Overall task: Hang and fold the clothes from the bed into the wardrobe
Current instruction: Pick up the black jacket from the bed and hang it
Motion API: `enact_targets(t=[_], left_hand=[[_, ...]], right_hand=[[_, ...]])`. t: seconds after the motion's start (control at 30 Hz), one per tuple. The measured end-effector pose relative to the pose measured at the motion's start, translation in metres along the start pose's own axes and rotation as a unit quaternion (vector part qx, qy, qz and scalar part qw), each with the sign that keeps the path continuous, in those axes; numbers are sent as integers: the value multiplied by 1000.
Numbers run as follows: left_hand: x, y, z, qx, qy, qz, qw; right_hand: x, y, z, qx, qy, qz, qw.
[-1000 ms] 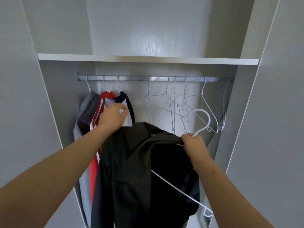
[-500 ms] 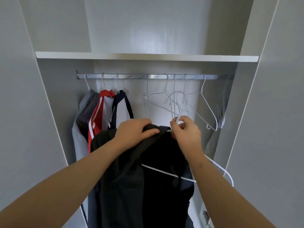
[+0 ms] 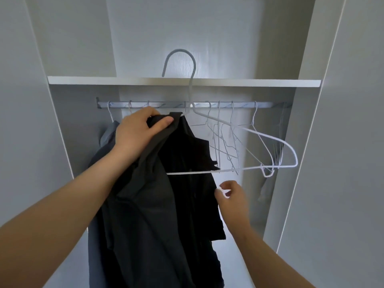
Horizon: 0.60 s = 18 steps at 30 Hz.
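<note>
Right hand (image 3: pixel 232 196): our fingers loosely curled, holding nothing, below the white hanger (image 3: pixel 197 172).
Left hand (image 3: pixel 135 134): we grip the dark shirt (image 3: pixel 149 204) at its collar.
Shirt: draped over the hanger's left half, before the rail (image 3: pixel 166 104).
Rail: empty wire hangers (image 3: pixel 224 142).

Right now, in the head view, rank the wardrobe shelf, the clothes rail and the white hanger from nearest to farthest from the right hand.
1. The white hanger: its bottom bar sits just above the right hand.
2. The clothes rail: higher up, deeper inside the wardrobe.
3. The shelf: above the rail, farthest.
</note>
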State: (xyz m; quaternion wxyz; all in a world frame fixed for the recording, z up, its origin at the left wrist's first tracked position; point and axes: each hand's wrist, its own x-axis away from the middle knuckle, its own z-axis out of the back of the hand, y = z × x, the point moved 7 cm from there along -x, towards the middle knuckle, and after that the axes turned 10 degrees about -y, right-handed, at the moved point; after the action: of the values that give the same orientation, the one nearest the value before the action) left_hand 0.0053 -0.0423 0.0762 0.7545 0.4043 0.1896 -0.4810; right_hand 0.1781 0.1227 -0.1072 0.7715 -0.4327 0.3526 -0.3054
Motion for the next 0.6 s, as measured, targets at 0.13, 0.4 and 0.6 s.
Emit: enact_targets(t=[0.13, 0.4, 0.6], left_hand=[[1, 8, 13, 33, -5, -13, 999], [12, -19, 28, 63, -70, -31, 995], [20, -44, 17, -21, -138, -49, 989]], right_hand=[[-7, 28, -40, 103, -200, -114, 968], [-26, 28, -2, 2, -106, -57, 993], [-41, 20, 37, 45, -104, -16, 993]])
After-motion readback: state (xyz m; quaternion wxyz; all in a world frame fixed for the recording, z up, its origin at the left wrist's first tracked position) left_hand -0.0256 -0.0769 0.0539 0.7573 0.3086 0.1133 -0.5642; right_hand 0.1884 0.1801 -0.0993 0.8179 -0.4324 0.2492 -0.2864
